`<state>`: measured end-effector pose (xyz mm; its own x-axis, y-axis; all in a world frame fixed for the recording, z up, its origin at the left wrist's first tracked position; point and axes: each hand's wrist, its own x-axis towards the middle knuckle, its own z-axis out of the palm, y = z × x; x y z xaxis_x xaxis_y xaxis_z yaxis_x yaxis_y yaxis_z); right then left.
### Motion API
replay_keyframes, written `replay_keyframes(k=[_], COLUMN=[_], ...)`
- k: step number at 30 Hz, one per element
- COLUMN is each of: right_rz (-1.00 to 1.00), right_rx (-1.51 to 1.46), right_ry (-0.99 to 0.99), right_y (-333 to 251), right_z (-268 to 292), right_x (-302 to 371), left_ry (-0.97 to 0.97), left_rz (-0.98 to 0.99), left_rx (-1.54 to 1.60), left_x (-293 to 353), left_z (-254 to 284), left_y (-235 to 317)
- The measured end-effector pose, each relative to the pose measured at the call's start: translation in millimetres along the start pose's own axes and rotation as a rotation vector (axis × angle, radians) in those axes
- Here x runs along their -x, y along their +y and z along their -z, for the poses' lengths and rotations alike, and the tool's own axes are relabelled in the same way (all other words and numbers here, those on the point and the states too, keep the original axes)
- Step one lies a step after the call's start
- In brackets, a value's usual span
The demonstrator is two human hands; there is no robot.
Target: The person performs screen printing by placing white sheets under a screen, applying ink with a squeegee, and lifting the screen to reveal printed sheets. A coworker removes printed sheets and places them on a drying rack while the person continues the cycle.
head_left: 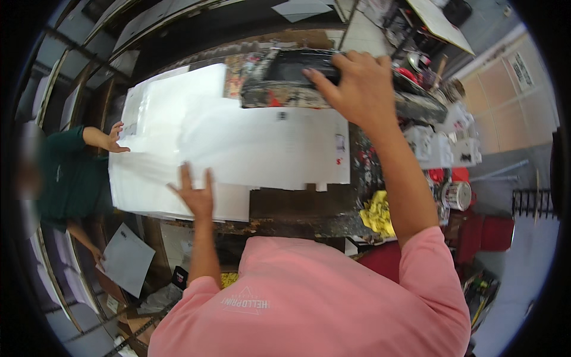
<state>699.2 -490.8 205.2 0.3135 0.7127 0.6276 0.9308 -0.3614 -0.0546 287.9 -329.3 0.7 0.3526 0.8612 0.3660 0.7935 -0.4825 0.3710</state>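
My left hand [196, 199] is open, slightly blurred, its fingers spread over the near edge of a pile of white sheets [160, 172] on the table. It holds nothing that I can see. A white sheet [256, 149] with small printed marks at its right end lies across the pile. Beyond its far edge stands a dark, paint-stained frame [285, 92]. My right hand [360, 83] rests on the top of this frame, thumb and fingers apart; the fingertips are partly hidden.
At left, a person in a dark green shirt [68, 172] has one hand [116, 140] by the pile and holds a pale sheet [128, 259] low. Yellow crumpled material [376, 215] lies at the table's right edge. White containers [437, 146] and a bucket [457, 195] stand beyond it.
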Motion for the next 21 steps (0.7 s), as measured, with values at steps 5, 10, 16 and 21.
replay_keyframes(k=[5, 10, 16, 21], right_rz=[0.019, 0.011, 0.001, -0.038], right_rx=[0.04, 0.044, 0.002, 0.0], right_ry=[0.022, 0.014, -0.002, -0.041], right_y=[-0.2, 2.2, 1.2, -3.5], right_z=[-2.4, -5.4, -0.7, 6.1], right_x=[2.4, -1.0, -1.9, -2.7], left_ry=[0.147, -0.491, -0.57, -0.58], left_rz=[-0.027, -0.66, -0.576, -0.58], left_rx=[-0.117, 0.167, 0.166, 0.178], left_x=[3.4, 93.7, 118.4, 117.8], left_z=[-30.8, -121.0, -161.8, -156.0], left_y=[-2.9, 153.0, 159.4, 161.3])
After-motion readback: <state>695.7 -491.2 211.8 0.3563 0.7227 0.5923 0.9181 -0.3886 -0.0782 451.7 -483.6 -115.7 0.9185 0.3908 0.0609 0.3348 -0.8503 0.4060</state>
